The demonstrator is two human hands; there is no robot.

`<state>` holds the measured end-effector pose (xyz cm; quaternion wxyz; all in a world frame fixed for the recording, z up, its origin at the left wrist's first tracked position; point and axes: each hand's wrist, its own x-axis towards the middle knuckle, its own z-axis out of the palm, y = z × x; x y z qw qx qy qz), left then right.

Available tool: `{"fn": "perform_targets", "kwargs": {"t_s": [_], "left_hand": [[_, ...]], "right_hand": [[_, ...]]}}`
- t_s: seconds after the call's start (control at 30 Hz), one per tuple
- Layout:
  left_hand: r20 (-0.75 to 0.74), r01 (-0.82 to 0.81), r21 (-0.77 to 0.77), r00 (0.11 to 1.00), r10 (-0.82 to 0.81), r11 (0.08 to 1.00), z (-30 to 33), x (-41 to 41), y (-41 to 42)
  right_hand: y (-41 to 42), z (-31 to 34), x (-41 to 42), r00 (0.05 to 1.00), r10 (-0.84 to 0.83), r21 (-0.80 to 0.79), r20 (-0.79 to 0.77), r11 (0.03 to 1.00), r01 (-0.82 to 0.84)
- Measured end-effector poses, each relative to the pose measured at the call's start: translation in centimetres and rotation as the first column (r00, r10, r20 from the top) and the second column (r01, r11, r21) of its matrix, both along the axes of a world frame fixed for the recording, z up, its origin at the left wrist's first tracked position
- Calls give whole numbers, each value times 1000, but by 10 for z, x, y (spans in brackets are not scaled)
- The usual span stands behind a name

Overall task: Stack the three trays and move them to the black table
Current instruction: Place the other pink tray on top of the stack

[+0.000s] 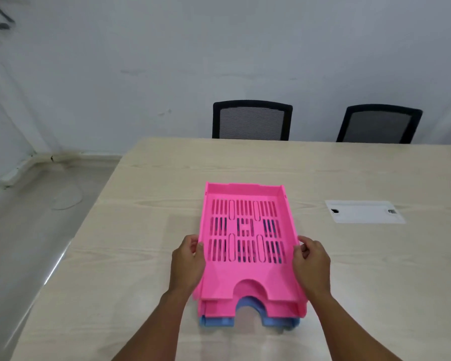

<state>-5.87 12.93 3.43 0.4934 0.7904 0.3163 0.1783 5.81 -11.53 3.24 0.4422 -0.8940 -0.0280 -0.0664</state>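
Three slotted plastic trays lie stacked on a light wooden table [349, 269]. The top pink tray [245, 274] sits on a second pink tray [219, 307], whose front edge shows beneath it. A blue tray [276, 321] is at the bottom, visible only at the front. My left hand [188, 264] grips the left side wall of the top pink tray. Its right side wall is held by my right hand [311, 264]. No black table is in view.
Two black mesh chairs [251, 119] [379, 123] stand behind the table's far edge, against a white wall. A white cable hatch [363, 211] is set into the tabletop to the right of the trays. The table's left edge borders grey floor.
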Motion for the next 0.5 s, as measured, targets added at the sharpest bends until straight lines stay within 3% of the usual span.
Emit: {"fn": "perform_targets", "kwargs": {"t_s": [0.5], "left_hand": [[-30,-8,-22,1000,7,1000,-4,-8,-10]], "right_hand": [[-9,0,-9,999,5,29,-53,1000,-4]]}}
